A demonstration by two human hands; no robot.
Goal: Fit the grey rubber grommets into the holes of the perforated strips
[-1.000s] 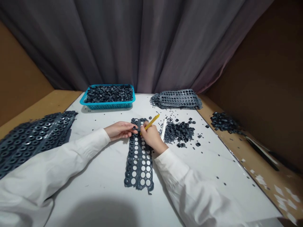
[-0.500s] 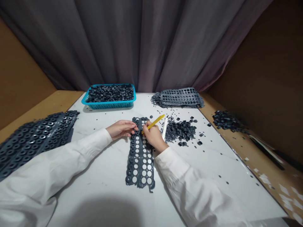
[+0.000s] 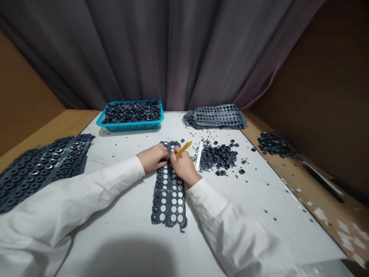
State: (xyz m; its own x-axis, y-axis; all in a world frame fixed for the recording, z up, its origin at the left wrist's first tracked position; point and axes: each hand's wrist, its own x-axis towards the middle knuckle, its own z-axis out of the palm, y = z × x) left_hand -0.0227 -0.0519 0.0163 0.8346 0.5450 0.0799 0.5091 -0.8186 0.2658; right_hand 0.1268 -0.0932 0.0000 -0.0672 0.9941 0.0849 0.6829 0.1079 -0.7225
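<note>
A dark, rubbery-looking sheet lies lengthwise in front of me, with rows of round holes and some ring-shaped parts still along its left side. My left hand bears on its upper left edge, fingers curled down and closed at the sheet; the fingertips are partly hidden. In my right hand is a yellow pen-like tool, slanting up to the right, its lower end at the sheet close to my left fingers. Right of that hand lies a white stick-like tool with a dark tip.
A blue basket full of small dark parts stands at the back left. Perforated sheets are stacked at the back right. Loose dark pieces lie in a heap on the right. Ring-studded sheets lie left, partly behind my left sleeve.
My left hand has moved right and down onto the sheet, its fingers now curled against it. The yellow tool has shifted slightly left with my right hand. The view has moved slightly.
</note>
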